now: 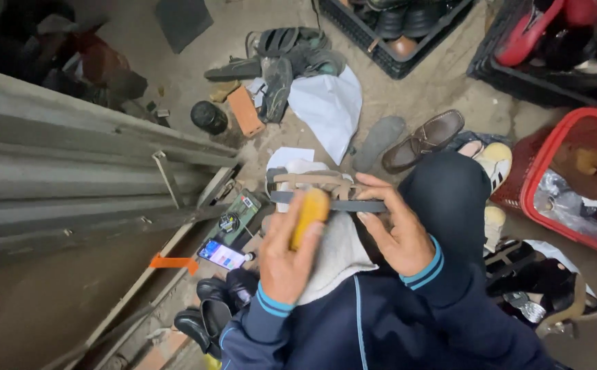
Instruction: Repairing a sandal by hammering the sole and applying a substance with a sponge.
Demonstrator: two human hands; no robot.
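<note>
A strappy sandal [326, 188] with tan straps and a dark sole lies sideways over a white cloth [336, 250] on my lap. My right hand [398, 229] grips the sandal's sole edge from the right, thumb on top. My left hand [286, 257] is closed around a yellow-orange brush [310, 216], whose end rests against the sandal's sole. Both wrists wear dark blue sleeves with light blue cuff stripes.
A brown loafer [423, 140] and a grey insole [378, 142] lie on the concrete floor ahead. A red basket [542, 178] stands at right, black crates [387, 58] of shoes at the back. A lit phone [222, 254] and black shoes [213, 312] sit at left beside a corrugated sheet [58, 178].
</note>
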